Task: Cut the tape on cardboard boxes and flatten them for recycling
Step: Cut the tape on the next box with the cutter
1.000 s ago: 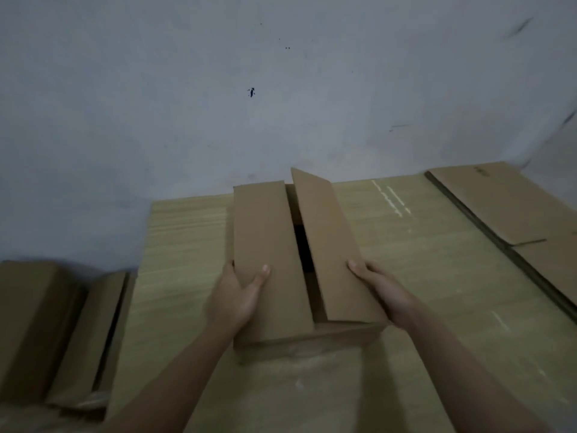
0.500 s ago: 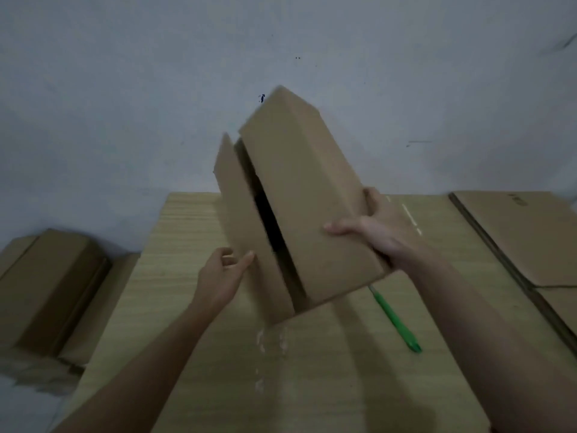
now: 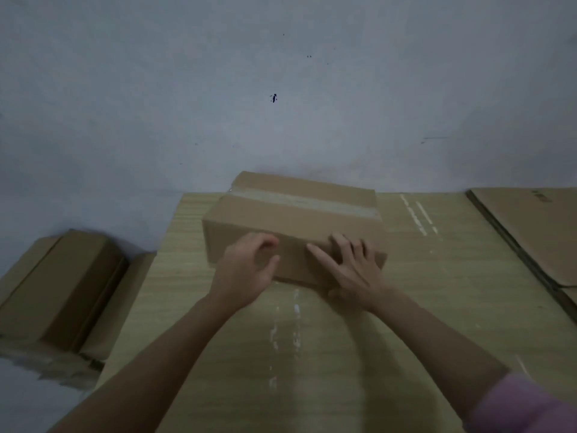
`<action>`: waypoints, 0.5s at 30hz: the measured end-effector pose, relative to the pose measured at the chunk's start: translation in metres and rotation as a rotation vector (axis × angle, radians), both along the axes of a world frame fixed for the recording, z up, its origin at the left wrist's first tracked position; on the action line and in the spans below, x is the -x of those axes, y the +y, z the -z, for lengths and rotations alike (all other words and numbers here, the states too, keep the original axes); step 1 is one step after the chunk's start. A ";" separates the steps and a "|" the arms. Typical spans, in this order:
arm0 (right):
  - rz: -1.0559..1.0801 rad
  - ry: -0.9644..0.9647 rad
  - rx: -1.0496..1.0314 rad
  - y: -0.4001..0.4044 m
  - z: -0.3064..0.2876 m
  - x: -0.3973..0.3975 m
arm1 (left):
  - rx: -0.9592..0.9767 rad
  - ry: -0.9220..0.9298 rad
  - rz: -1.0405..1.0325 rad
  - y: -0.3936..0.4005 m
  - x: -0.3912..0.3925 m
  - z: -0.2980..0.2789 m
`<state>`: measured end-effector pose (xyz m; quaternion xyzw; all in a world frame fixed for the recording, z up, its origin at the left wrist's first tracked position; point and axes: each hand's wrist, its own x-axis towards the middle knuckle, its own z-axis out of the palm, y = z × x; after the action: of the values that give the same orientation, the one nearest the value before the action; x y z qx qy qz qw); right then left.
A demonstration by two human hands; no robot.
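Flat cardboard sheets (image 3: 530,232) lie on the right of the wooden worktop (image 3: 437,307), and more boxes (image 3: 59,285) sit low on the left, off the worktop. The taped box (image 3: 293,220) lies at the back of the worktop, by the wall, tape (image 3: 306,201) side up. The right hand (image 3: 352,270) rests spread on its near side, and the left hand (image 3: 246,270) is loosely curled beside it, holding nothing.

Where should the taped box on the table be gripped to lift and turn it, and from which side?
Probably by its two short ends, one hand from the left and one from the right. The box lies flat and long across the table, taped seam up, so its ends are free. The left hand and right hand now sit only at its near long face.
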<state>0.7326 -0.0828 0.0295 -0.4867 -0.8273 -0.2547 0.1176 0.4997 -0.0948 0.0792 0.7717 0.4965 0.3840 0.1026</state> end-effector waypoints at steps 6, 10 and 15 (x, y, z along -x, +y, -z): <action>0.548 0.720 0.124 -0.055 0.036 -0.041 | 0.179 0.396 0.062 0.024 -0.018 0.010; 0.943 0.478 0.571 -0.084 0.062 -0.060 | 0.353 0.619 0.086 0.041 -0.028 0.017; 0.876 0.871 0.466 -0.084 0.053 -0.066 | 0.359 0.795 0.129 0.048 -0.026 0.020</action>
<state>0.7990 -0.1669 -0.0236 -0.8496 -0.4630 0.1267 0.2185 0.5258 -0.0468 0.0588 0.8588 0.5071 -0.0421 0.0596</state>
